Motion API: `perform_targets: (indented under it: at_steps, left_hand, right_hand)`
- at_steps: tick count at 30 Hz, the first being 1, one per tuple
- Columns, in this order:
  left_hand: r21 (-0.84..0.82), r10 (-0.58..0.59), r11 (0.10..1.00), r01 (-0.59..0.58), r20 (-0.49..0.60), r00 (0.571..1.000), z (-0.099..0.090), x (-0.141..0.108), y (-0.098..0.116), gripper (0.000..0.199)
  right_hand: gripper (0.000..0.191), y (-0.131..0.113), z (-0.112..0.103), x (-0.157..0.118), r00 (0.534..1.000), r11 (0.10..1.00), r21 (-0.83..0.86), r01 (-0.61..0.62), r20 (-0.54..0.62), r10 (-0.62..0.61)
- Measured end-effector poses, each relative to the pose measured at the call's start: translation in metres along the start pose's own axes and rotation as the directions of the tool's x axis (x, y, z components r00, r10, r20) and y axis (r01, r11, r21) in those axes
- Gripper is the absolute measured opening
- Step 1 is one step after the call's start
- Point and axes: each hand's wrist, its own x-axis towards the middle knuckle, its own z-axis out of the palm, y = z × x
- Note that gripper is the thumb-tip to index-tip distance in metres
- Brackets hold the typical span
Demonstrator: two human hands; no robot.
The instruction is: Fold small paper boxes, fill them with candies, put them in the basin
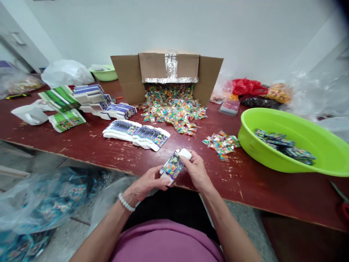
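A small printed box with white end flaps is held at the table's front edge. My left hand grips its lower end, and my right hand pinches the white flap at its upper end. Beyond them lie two fanned rows of flat printed cartons. Wrapped candies spill out of an open cardboard box at the back. A smaller candy pile is right of my right hand. Several filled printed boxes lie in a green basin.
Stacks of purple cartons and green cartons stand at the left, near a white cup-like item. Red bags and a small pink box sit at the back right. Blue plastic bags lie on the floor at left.
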Motion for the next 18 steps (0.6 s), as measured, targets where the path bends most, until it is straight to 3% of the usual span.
perform_targets:
  at_steps: [3, 5, 7, 10, 12, 14, 18]
  left_hand:
    - [-0.154, -0.044, 0.984, 0.094, 0.297, 0.954, 0.005, -0.005, 0.006, 0.056]
    - [-0.219, -0.036, 0.967, 0.130, 0.391, 0.920, 0.011, -0.005, 0.007, 0.055]
    - [-0.271, -0.019, 0.952, 0.144, 0.416, 0.909, 0.017, -0.006, 0.005, 0.053]
    - [-0.303, 0.002, 0.947, 0.108, 0.342, 0.940, 0.023, -0.010, 0.005, 0.053]
    - [-0.256, 0.010, 0.965, 0.058, 0.253, 0.967, 0.023, -0.013, 0.007, 0.040]
    - [-0.171, 0.006, 0.985, 0.026, 0.187, 0.982, 0.023, -0.016, 0.010, 0.029]
    - [-0.087, -0.005, 0.996, 0.009, 0.048, 0.999, 0.026, -0.018, 0.013, 0.030]
  right_hand:
    - [0.039, -0.012, 0.003, -0.013, 0.979, 0.997, -0.029, -0.067, 0.191, 0.071]
    - [0.042, -0.017, 0.006, -0.022, 0.948, 0.993, -0.037, -0.109, 0.297, 0.115]
    - [0.049, -0.022, 0.009, -0.029, 0.930, 0.994, -0.032, -0.108, 0.349, 0.113]
    - [0.064, -0.027, 0.011, -0.036, 0.936, 0.997, -0.005, -0.080, 0.344, 0.077]
    - [0.071, -0.030, 0.011, -0.039, 0.941, 0.997, 0.009, -0.073, 0.331, 0.066]
    - [0.071, -0.031, 0.012, -0.042, 0.947, 0.998, 0.005, -0.069, 0.315, 0.064]
    - [0.068, -0.030, 0.014, -0.046, 0.974, 0.999, -0.003, -0.044, 0.222, 0.044]
